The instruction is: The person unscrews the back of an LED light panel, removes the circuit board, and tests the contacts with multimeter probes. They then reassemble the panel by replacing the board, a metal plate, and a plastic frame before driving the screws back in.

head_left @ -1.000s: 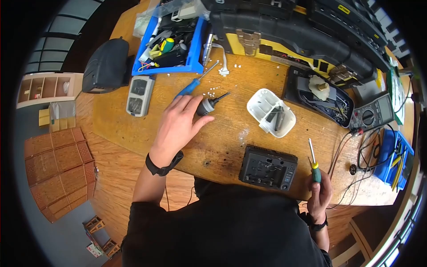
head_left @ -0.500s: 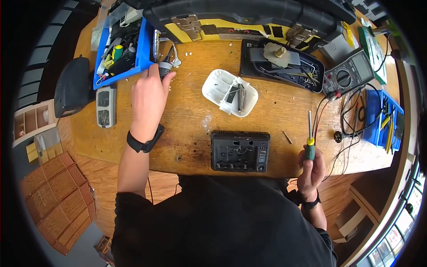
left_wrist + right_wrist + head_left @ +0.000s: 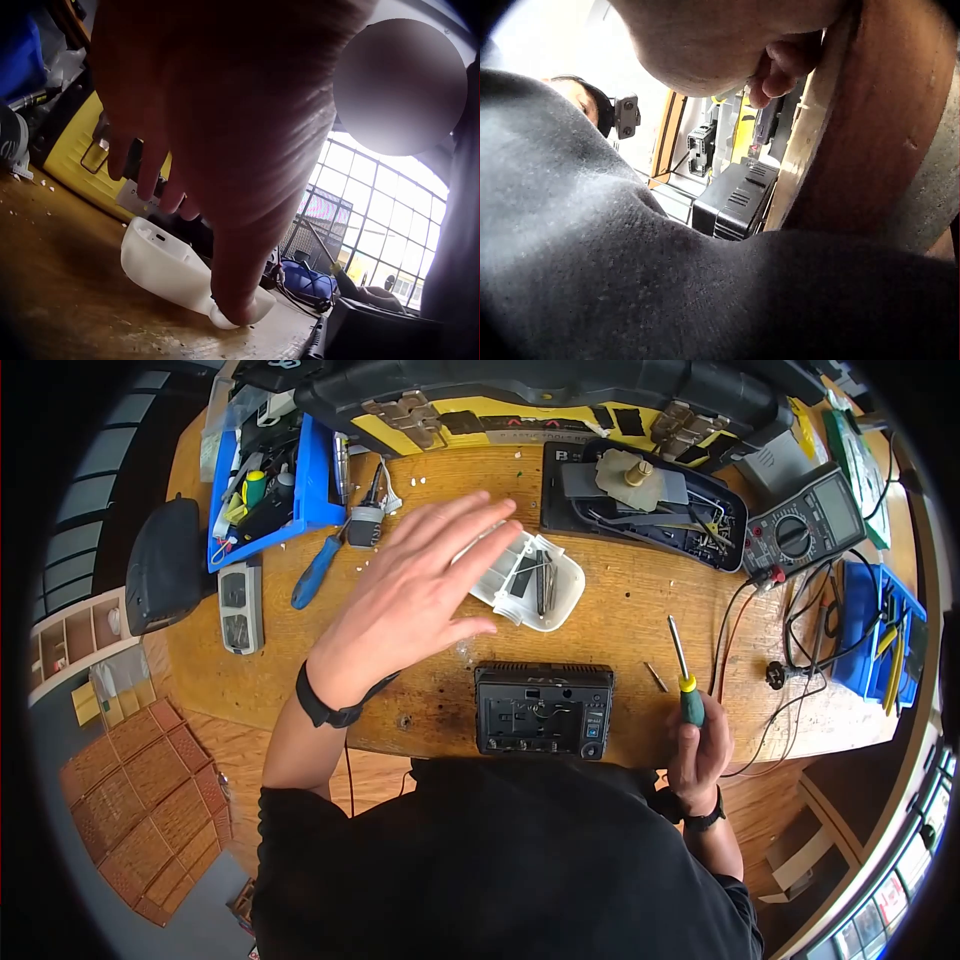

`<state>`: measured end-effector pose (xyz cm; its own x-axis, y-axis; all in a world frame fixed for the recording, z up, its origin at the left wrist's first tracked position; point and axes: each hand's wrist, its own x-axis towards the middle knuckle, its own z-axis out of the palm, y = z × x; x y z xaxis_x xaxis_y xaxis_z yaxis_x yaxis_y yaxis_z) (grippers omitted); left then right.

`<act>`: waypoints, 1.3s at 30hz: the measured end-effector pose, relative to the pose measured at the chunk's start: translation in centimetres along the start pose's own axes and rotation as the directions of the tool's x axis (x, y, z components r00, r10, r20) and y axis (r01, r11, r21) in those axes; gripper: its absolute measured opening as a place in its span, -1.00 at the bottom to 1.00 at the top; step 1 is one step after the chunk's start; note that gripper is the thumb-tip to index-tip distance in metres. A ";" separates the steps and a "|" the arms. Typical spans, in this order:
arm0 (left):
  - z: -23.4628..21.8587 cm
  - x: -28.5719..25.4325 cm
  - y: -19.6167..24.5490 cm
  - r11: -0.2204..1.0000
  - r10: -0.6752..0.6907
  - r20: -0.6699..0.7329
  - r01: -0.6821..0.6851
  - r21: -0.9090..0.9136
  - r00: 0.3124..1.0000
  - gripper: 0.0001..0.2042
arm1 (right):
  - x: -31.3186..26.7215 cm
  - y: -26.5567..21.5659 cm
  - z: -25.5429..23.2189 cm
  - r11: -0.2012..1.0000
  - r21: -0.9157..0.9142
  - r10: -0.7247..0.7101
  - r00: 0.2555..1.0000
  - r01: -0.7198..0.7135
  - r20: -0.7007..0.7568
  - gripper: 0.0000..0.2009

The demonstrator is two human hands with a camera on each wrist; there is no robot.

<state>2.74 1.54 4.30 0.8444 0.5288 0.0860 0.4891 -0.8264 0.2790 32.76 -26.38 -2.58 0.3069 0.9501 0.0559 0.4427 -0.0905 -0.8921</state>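
Note:
My left hand (image 3: 415, 595) has its fingers spread and holds nothing, overlapping a white plastic shell (image 3: 567, 582) in the head view. Dark strips lie inside that shell, which also shows below the fingers in the left wrist view (image 3: 161, 262). My right hand (image 3: 706, 745) grips a screwdriver by its green and yellow handle (image 3: 692, 705), shaft pointing up and away, near the bench's front edge. Between the hands, close to my body, sits a black charger-like unit (image 3: 543, 712) with small wires on its open face. In the right wrist view the screwdriver is hidden.
Beside the blue parts bin (image 3: 318, 500) lie a grey-and-black tool with a narrow tip (image 3: 366, 525) and a blue-handled screwdriver (image 3: 316, 573). A toolbox (image 3: 480, 425) lines the back. To the right are a multimeter (image 3: 800, 530), its leads and another blue bin (image 3: 860, 635).
My left hand has carried the grey-and-black tool towards the blue bin, let go of it there and moved back right. The right hand keeps its hold on the screwdriver.

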 end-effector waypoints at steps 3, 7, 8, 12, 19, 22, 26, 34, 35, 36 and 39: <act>0.3 0.9 -0.1 1.000 0.019 0.058 -0.018 -0.023 0.998 0.02 | -0.1 -0.1 0.0 1.000 -0.008 0.005 1.000 -0.005 -0.013 -0.59; 0.1 0.8 -0.4 0.988 -0.071 0.079 0.081 -0.130 0.994 -0.04 | 0.0 -0.2 0.1 0.999 0.046 0.028 0.999 -0.027 -0.016 -0.58; 0.0 0.6 -0.5 0.988 -0.078 0.083 0.088 -0.127 0.994 -0.04 | 0.0 -0.2 0.1 0.999 0.039 0.026 1.000 -0.026 -0.016 -0.57; 0.2 -0.2 -1.1 0.969 -0.125 -0.019 0.118 -0.218 0.992 -0.33 | 0.2 -0.3 0.1 1.000 0.002 0.010 1.000 -0.010 -0.016 -0.55; 1.1 -0.1 -1.0 0.990 -0.046 -0.150 0.024 -0.141 0.988 -0.90 | 0.0 0.0 0.3 1.000 0.000 -0.005 0.999 0.005 -0.031 -0.59; 1.3 0.2 -0.8 0.996 -0.018 -0.161 0.004 -0.090 0.987 -0.87 | 0.0 -0.1 0.2 1.000 -0.011 0.005 0.999 -0.006 -0.035 -0.61; 0.9 0.3 -0.3 0.996 -0.047 -0.122 0.038 -0.080 0.991 -0.84 | 0.1 -0.2 0.2 1.000 0.024 -0.005 0.999 0.006 -0.035 -0.64; 0.1 0.3 0.5 0.993 -0.051 0.003 0.051 -0.104 0.999 -0.79 | 0.1 0.0 0.1 1.000 0.021 -0.007 0.999 0.008 -0.031 -0.62; 0.2 0.3 0.5 0.993 -0.063 0.043 0.067 -0.099 0.997 -0.79 | 0.1 0.0 0.1 1.000 0.023 -0.004 0.999 0.005 -0.033 -0.62; 0.2 0.3 0.5 0.992 -0.075 0.083 0.083 -0.093 0.994 -0.78 | 0.1 0.0 0.1 1.000 0.026 -0.010 0.999 0.011 -0.031 -0.62; 0.4 0.5 0.6 0.991 -0.085 0.093 0.094 -0.096 0.992 -0.78 | 0.1 -0.1 0.1 0.999 0.042 -0.010 0.999 0.011 -0.036 -0.62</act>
<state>3.52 1.28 4.17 0.8167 0.5764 -0.0277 0.5427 -0.7508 0.3765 32.70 -26.27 -2.50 0.3323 0.9397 0.0806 0.4100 -0.0670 -0.9096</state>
